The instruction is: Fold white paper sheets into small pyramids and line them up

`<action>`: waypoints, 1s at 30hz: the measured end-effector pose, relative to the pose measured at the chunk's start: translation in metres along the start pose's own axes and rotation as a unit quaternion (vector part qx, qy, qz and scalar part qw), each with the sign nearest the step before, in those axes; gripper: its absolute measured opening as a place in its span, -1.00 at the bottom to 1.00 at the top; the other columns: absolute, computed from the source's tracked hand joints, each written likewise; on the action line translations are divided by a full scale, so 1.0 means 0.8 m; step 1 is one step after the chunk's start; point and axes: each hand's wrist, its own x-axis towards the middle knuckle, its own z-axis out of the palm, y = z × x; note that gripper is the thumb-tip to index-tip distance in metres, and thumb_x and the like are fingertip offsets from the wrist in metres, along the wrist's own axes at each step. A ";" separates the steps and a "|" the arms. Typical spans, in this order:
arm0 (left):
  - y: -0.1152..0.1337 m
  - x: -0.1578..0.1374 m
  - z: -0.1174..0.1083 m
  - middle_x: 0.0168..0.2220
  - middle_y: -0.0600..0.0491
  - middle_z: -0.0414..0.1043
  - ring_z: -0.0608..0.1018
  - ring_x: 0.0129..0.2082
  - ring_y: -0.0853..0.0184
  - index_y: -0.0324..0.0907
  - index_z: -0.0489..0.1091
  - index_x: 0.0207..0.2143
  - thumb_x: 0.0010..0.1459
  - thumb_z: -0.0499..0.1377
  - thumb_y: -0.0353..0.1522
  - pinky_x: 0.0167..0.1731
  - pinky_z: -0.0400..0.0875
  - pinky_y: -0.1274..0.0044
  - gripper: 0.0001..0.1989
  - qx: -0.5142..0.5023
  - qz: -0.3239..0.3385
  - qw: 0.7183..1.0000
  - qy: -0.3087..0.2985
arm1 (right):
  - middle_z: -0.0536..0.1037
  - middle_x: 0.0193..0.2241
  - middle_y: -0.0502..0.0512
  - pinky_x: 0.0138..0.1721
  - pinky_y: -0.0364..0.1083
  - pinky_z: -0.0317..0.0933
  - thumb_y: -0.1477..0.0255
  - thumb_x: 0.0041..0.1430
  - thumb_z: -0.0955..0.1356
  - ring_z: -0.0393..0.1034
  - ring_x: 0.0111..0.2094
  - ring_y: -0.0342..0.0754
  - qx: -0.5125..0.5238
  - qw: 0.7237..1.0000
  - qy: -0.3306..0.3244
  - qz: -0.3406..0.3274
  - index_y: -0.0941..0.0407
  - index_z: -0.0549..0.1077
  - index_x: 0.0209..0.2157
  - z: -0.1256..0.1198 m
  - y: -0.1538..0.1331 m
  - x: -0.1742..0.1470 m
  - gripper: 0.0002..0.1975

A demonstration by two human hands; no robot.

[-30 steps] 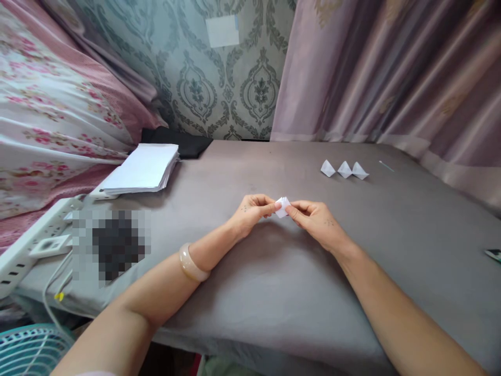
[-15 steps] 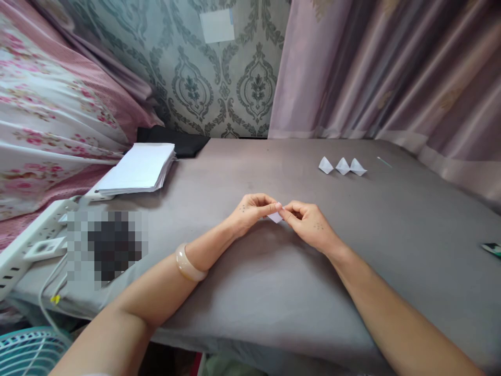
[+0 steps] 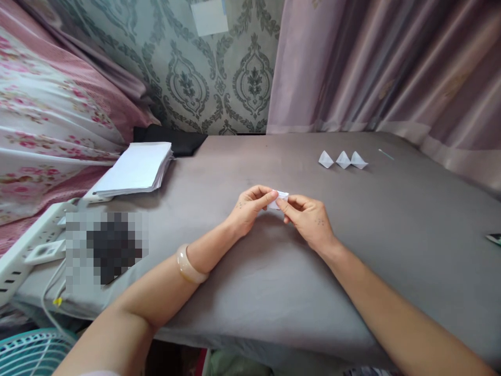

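Note:
Between my hands is a small piece of folded white paper (image 3: 282,195), held just above the grey tabletop. My left hand (image 3: 252,206) pinches its left side, with the thumb lying on top. My right hand (image 3: 307,216) grips the right side, its thumb pressed on the paper's face. Fingers cover part of the paper, so its full shape is hidden. Farther off to the right, three folded white paper shapes (image 3: 343,160) with pointed tops stand in a row.
A stack of white paper (image 3: 135,166) lies at the left, by a black flat item (image 3: 172,140). Nearer are a white power strip (image 3: 37,243) with cables and a blurred dark patch (image 3: 115,248). A thin stick (image 3: 386,154) lies back right; a fan (image 3: 35,350) stands lower left.
The paper has turned from a downward point to a flatter rectangular face showing above my fingers. My hands have risen slightly, and the right thumb has shifted onto the paper.

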 end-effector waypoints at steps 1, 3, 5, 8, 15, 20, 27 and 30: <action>0.002 0.000 -0.003 -0.37 0.09 0.44 0.42 -0.37 0.45 -0.20 0.45 -0.33 0.01 0.32 -0.23 -0.30 0.30 0.56 -0.75 0.028 0.021 0.999 -0.012 | 0.48 -0.57 -0.01 -0.53 -0.13 0.09 0.15 0.08 0.38 0.23 -0.58 -0.17 -0.038 0.999 -0.008 -0.017 0.12 0.55 -0.41 -0.004 0.000 0.000 -0.69; 0.006 0.001 -0.007 -0.30 0.05 0.47 0.45 -0.29 0.40 -0.17 0.47 -0.21 0.03 0.31 -0.25 -0.23 0.31 0.53 -0.73 0.115 0.074 0.990 -0.037 | 0.48 -0.55 -0.01 -0.50 -0.13 0.08 0.17 0.14 0.35 0.23 -0.56 -0.16 -0.132 0.990 -0.020 -0.056 0.10 0.55 -0.39 -0.012 0.001 0.000 -0.72; 0.012 0.000 -0.011 -0.23 0.02 0.49 0.44 -0.20 0.34 -0.13 0.50 -0.18 0.06 0.30 -0.26 -0.16 0.30 0.49 -0.75 0.240 0.137 0.959 -0.056 | 0.50 -0.49 0.00 -0.47 -0.12 0.06 0.24 0.19 0.31 0.25 -0.53 -0.15 -0.242 0.964 -0.019 -0.109 0.07 0.54 -0.39 -0.018 0.001 -0.002 -0.76; 0.015 -0.002 -0.014 -0.16 0.00 0.49 0.42 -0.10 0.29 -0.09 0.53 -0.23 0.14 0.25 -0.27 0.01 0.23 0.41 -0.85 0.407 0.232 0.881 -0.059 | 0.53 -0.38 0.04 -0.44 -0.11 0.01 0.34 0.26 0.26 0.32 -0.45 -0.12 -0.398 0.899 0.001 -0.183 0.06 0.52 -0.36 -0.021 0.000 -0.006 -0.78; -0.002 -0.009 -0.015 -0.12 -0.10 0.44 0.48 -0.13 0.33 -0.19 0.39 -0.06 0.35 -0.05 -0.33 -0.08 0.38 0.49 -0.73 0.518 0.344 0.771 -0.135 | 0.50 -0.42 0.14 -0.41 -0.05 -0.08 0.48 0.31 0.19 0.33 -0.45 -0.07 -0.592 0.769 -0.013 -0.241 0.14 0.48 -0.38 -0.014 0.007 -0.008 -0.72; -0.012 -0.004 -0.022 -0.17 -0.08 0.47 0.52 -0.21 0.33 -0.24 0.37 -0.17 0.36 -0.11 -0.42 -0.21 0.44 0.53 -0.73 0.620 0.381 0.674 -0.124 | 0.49 -0.44 0.14 -0.37 -0.03 -0.09 0.55 0.31 0.16 0.30 -0.44 -0.06 -0.620 0.735 0.010 -0.274 0.17 0.47 -0.39 -0.002 0.019 -0.003 -0.69; -0.010 0.002 -0.029 -0.26 -0.07 0.45 0.49 -0.31 0.33 -0.29 0.39 -0.22 0.33 -0.08 -0.46 -0.33 0.40 0.53 -0.75 0.709 0.362 0.588 -0.142 | 0.51 -0.37 0.16 -0.33 -0.04 -0.04 0.49 0.34 0.16 0.33 -0.38 -0.05 -0.592 0.771 -0.013 -0.235 0.17 0.50 -0.31 0.006 0.019 -0.002 -0.70; -0.006 -0.001 -0.030 -0.28 -0.06 0.43 0.45 -0.31 0.32 -0.27 0.41 -0.33 0.33 -0.09 -0.44 -0.31 0.38 0.51 -0.70 0.717 0.334 0.585 -0.181 | 0.52 -0.27 0.11 -0.37 -0.08 0.02 0.43 0.30 0.23 0.37 -0.35 -0.07 -0.526 0.832 -0.055 -0.169 0.10 0.52 -0.21 -0.001 0.024 -0.001 -0.78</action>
